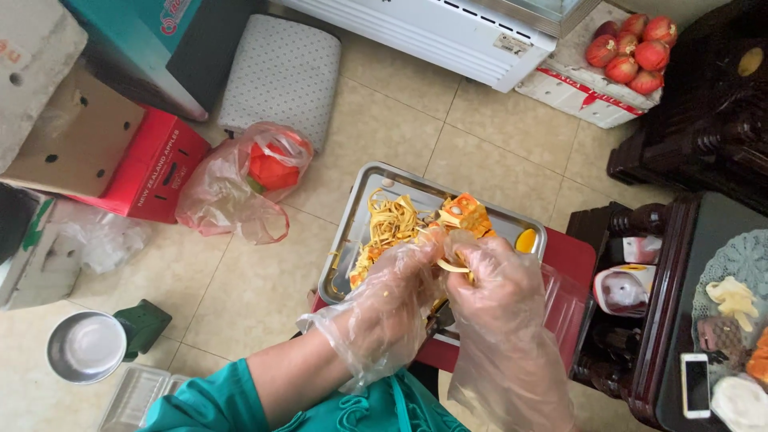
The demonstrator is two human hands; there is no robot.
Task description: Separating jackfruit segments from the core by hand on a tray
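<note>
Both hands were covered with loose clear plastic gloves, presumably so that the sticky fruit could be handled cleanly. The left hand and the right hand were brought together over the near edge of a metal tray, and pale yellow strands were pinched between their fingertips, both hands being closed on them. The tray was set on a red stool, so that whatever was pulled apart fell into it; a heap of yellow strands and an orange piece of fruit lay inside it.

A plastic bag with something orange inside was left on the tiled floor to the left, beside a red cardboard box. A steel bowl stood lower left. Red fruits were piled on a white box at upper right, and a phone lay on a dark table.
</note>
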